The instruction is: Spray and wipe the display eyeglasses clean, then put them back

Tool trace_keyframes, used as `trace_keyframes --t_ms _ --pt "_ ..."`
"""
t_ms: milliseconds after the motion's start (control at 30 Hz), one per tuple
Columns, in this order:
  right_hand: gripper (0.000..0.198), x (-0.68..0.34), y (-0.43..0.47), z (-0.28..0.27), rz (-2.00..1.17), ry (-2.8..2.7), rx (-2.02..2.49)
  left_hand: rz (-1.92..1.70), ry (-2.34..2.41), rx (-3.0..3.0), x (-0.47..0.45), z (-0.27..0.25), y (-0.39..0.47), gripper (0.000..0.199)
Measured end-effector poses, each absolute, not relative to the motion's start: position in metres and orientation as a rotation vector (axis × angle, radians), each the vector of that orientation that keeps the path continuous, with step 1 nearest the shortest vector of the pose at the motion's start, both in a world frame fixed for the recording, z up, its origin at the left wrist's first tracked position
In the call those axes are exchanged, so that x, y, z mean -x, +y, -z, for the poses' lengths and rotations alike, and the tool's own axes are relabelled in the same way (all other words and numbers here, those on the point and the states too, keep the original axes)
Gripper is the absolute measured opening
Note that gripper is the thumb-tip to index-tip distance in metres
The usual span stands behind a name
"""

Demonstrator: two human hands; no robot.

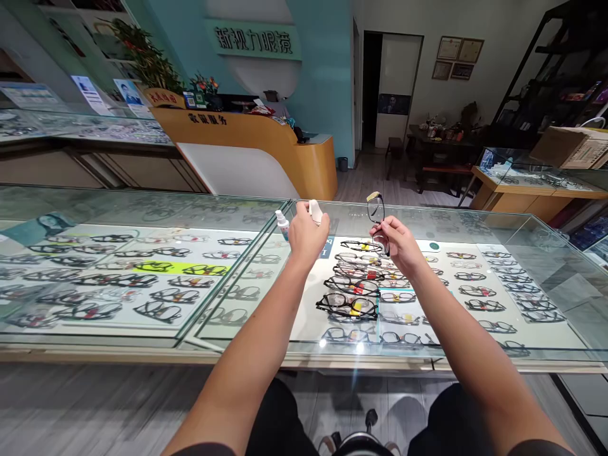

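My left hand [308,235] is closed on a small white cloth [314,211], held above the glass counter. Just left of it a white spray bottle [282,221] stands, its lower part partly hidden by that hand. My right hand [399,244] grips a pair of dark-framed eyeglasses [375,208] by one side. The eyeglasses are held up on end, one lens above the other, apart from the cloth. Below and between my hands, several black-framed eyeglasses [349,305] lie in a column on the counter.
The glass display counter [266,356] runs across in front of me, with rows of eyeglasses [161,310] inside. Beyond it stand an orange and white reception desk [316,166] and, at the right, another display case [522,188] with a cardboard box [570,147] on it.
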State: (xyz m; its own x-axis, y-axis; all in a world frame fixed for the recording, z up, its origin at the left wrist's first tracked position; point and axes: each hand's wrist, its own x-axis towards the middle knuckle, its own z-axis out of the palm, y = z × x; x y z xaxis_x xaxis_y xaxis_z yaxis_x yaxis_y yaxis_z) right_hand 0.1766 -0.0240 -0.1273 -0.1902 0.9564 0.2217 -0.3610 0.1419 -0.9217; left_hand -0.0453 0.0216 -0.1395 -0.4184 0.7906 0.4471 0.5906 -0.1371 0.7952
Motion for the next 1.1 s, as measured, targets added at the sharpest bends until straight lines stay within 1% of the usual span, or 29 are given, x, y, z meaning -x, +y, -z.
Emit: trace_keyframes --t_ms 67,133,200,233,400,600,667,800,900,933,1000,1033,1067,1100 --pt "0.048 -0.177 -0.025 0.127 -1.383 -1.192 0.693 -1.553 2.011 -1.688 0.044 0.14 0.021 0.031" --pt "0.047 -0.177 -0.026 0.126 -1.381 -1.199 0.704 -1.603 1.949 -1.801 0.04 0.138 0.018 0.02" --pt "0.046 -0.177 -0.026 0.126 -1.377 -1.2 0.714 -1.666 1.792 -1.879 0.034 0.136 0.014 0.007" --pt "0.046 -0.177 -0.026 0.126 -1.376 -1.199 0.716 -1.692 1.714 -1.899 0.032 0.135 0.012 0.006" --pt "0.048 -0.177 -0.026 0.125 -1.374 -1.189 0.701 -1.756 1.473 -1.909 0.022 0.136 0.004 0.01" --pt "0.046 -0.176 -0.029 0.122 -1.399 -1.183 0.695 -1.722 1.427 -1.892 0.02 0.142 0.004 0.014" --pt "0.045 -0.175 -0.029 0.123 -1.404 -1.183 0.691 -1.697 1.38 -1.919 0.02 0.143 0.004 0.019" --pt "0.043 -0.175 -0.027 0.125 -1.404 -1.191 0.691 -1.664 1.276 -2.022 0.019 0.144 0.002 0.039" --pt "0.042 -0.175 -0.026 0.127 -1.397 -1.209 0.705 -1.687 1.158 -2.194 0.018 0.144 0.0 0.035" --pt "0.042 -0.175 -0.025 0.127 -1.395 -1.218 0.715 -1.664 1.106 -2.277 0.018 0.144 -0.001 0.044" --pt "0.041 -0.176 -0.025 0.127 -1.395 -1.243 0.733 -1.537 1.017 -2.443 0.019 0.144 -0.001 0.084" --pt "0.04 -0.176 -0.025 0.128 -1.394 -1.259 0.741 -1.456 0.993 -2.507 0.019 0.145 -0.001 0.099" --pt "0.04 -0.177 -0.025 0.128 -1.393 -1.279 0.748 -1.387 0.981 -2.552 0.02 0.145 -0.001 0.108" --pt "0.039 -0.177 -0.025 0.129 -1.391 -1.3 0.754 -1.334 0.978 -2.579 0.02 0.146 -0.001 0.112"
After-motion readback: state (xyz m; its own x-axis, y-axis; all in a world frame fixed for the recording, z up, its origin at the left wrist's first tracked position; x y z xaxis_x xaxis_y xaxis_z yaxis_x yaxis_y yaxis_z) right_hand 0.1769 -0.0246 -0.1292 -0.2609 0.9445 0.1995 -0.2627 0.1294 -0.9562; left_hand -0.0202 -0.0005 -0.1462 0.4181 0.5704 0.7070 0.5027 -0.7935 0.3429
